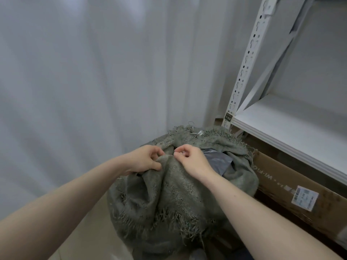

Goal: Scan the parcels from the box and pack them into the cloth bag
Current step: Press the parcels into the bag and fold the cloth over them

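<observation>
Both my hands close together, my left hand (145,159) and my right hand (191,159) each pinching a fold of the cloth bag (169,194) under them, grey parcel (218,159) inside just right of my right hand, cardboard box (293,184) further right, white shelf (293,124) above it

Grey parcel (217,158) mostly under cloth bag (169,194) folds; cardboard box (293,186) label print unreadable.

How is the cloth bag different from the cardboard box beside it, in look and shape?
The cloth bag is grey-green, soft and frayed; the cardboard box is brown, stiff and flat-sided. The left hand and right hand pinch the bag; nothing touches the box. The box carries a white label; the bag shows none.
</observation>
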